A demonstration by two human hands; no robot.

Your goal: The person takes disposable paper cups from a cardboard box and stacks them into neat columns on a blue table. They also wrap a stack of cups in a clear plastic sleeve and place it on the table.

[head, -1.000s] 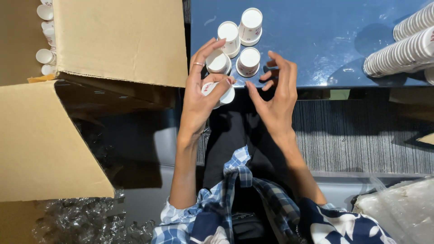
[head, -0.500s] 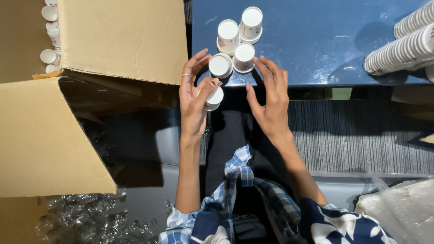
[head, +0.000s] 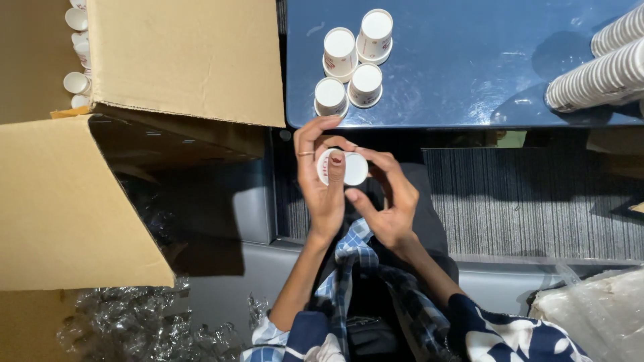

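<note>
open cardboard box (head: pixel 168 60), blue table (head: pixel 469 60), stacked white cups (head: pixel 597 74), crumpled plastic wrap (head: pixel 134 328)

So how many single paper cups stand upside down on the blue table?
4, in a tight cluster near the blue table edge: back left, back right, front left, front right. The stacked sleeves at right are not counted.

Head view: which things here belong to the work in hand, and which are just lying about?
In hand:
left hand
right hand
held cup
four cups upside down on the table
cup stacks

Lying about:
cardboard box
plastic wrap
</note>
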